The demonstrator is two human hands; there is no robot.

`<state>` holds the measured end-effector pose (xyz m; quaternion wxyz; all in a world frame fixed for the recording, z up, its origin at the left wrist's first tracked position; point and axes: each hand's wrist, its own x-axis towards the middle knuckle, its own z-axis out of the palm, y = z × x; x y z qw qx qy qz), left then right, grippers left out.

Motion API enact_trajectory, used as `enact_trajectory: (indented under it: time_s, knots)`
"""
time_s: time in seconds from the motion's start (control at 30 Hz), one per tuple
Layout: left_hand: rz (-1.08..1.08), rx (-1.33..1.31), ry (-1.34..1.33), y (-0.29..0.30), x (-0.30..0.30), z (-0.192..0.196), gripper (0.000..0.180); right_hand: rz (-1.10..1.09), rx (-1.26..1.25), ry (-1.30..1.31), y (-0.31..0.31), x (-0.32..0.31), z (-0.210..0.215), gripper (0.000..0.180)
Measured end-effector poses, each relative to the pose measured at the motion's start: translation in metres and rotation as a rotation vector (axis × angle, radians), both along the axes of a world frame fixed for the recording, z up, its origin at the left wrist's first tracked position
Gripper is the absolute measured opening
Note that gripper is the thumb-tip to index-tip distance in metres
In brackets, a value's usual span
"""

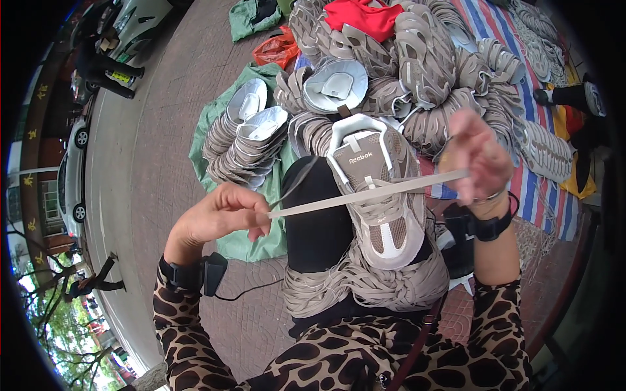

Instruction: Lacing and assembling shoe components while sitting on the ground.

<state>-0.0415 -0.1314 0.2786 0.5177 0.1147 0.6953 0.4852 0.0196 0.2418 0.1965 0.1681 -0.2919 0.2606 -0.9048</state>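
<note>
A flat beige shoelace (365, 195) stretches nearly straight between my hands, over a shoe upper on my lap. My left hand (225, 212) pinches its left end between thumb and fingers. At the other end my right hand (476, 159), partly blurred, is closed on the lace, to the right of the shoe. The grey-brown and white shoe upper (378, 234) rests on my thighs, toe toward me, with laces threaded across its front. From near my left hand a loose greyish strip (297, 181) rises over my dark trouser leg.
Bundles of beige laces (319, 287) lie across my lap. Ahead, stacked shoe uppers (427, 58) cover a striped sheet (548, 212), with more stacks (244, 143) on green cloth (205, 124). A red cloth (365, 19) tops the pile. Cars and people are on the left.
</note>
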Motion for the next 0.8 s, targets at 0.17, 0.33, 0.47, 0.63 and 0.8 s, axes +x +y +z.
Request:
enact_trajectory:
  time_s: [0.17,0.33,0.47,0.63,0.8]
  knots:
    - [0.059,0.072,-0.024,-0.017,0.008,-0.014,0.012,-0.275,0.043,0.017,0.054,0.023,-0.021,0.045]
    - [-0.008,0.102,0.062,-0.011,0.012,-0.034,0.013,-0.503,0.083,-0.133,0.11,0.055,-0.062,0.045]
    - [-0.05,0.173,0.183,0.012,0.025,-0.034,0.012,-0.6,0.59,-0.426,0.104,0.063,-0.057,0.036]
    - [-0.229,0.263,0.695,0.077,0.062,-0.036,0.014,-0.834,1.279,-0.07,0.004,0.067,0.006,0.015]
    - [-0.231,0.194,1.09,0.107,0.079,-0.036,0.024,-0.177,0.925,-0.247,-0.057,0.07,0.027,0.017]
